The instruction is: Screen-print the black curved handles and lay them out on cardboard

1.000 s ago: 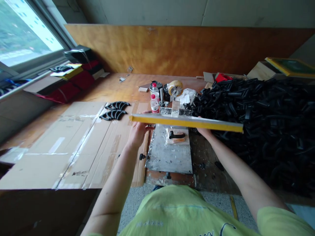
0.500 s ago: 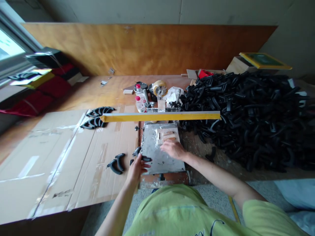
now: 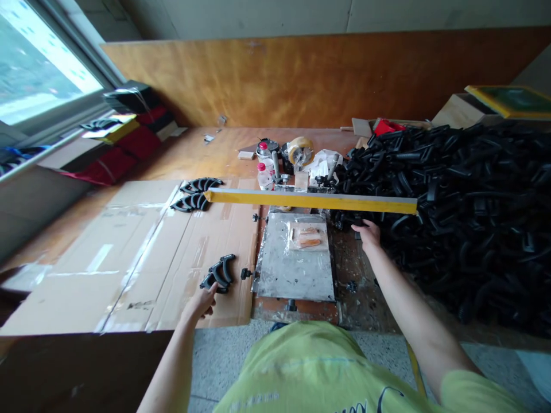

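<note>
My left hand (image 3: pixel 201 300) is over the cardboard with its thumb and fingers closed on a black curved plastic handle (image 3: pixel 209 280). Another such handle (image 3: pixel 228 265) lies right beside it. To the right of the metal plate (image 3: pixel 279 269), my right hand (image 3: pixel 370 235) pinches a black plastic handle (image 3: pixel 358 227) at the edge of a large heap of black handles (image 3: pixel 430 229). Much of that piece is hidden by the heap and my fingers. On the plate sits a fixture (image 3: pixel 308 236) with an orange-brown inset shape.
A long yellow bar (image 3: pixel 310 199) spans above the plate's far end. Two rows of black handles (image 3: pixel 196 192) lie farther back on the cardboard sheet (image 3: pixel 142 258). Red-capped bottles (image 3: pixel 266 175) and a tape roll (image 3: pixel 301 151) stand behind the bar. Black knobs (image 3: pixel 246 273) flank the plate.
My left hand has moved left from the plate's edge to the handles on the cardboard, bringing a handle there. My right hand has gone from the fixture to the heap and taken hold of a handle.
</note>
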Available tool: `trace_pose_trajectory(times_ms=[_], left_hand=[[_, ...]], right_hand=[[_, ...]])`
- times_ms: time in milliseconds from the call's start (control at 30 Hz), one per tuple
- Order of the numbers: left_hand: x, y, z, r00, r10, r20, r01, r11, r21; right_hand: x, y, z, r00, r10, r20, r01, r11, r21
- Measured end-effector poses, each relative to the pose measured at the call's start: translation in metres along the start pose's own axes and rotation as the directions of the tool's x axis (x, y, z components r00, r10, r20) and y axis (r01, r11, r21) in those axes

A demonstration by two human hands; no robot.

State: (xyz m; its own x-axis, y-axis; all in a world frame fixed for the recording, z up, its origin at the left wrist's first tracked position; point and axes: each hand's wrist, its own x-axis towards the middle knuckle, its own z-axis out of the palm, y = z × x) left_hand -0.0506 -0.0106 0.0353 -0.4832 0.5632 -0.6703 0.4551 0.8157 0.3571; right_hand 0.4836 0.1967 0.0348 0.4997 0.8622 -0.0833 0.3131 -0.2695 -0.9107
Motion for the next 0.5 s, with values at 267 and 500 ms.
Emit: trace_pose_trajectory(times_ms=[267, 500], left_hand=[[-0.069, 0.177, -0.026, 0.76, 0.591, -0.269, -0.629, 0.568, -0.531], [-0.134, 0.26, -0.024, 0.596, 0.71, -0.375, -0.655, 0.16, -0.738]], right_hand=[[-0.091, -0.061, 0.064, 0.475, -0.613, 0.632, 0.843, 0.523, -0.126], [-0.095, -0.066, 0.069, 0.352, -0.601, 0.717, 0.925, 0.338, -0.17]])
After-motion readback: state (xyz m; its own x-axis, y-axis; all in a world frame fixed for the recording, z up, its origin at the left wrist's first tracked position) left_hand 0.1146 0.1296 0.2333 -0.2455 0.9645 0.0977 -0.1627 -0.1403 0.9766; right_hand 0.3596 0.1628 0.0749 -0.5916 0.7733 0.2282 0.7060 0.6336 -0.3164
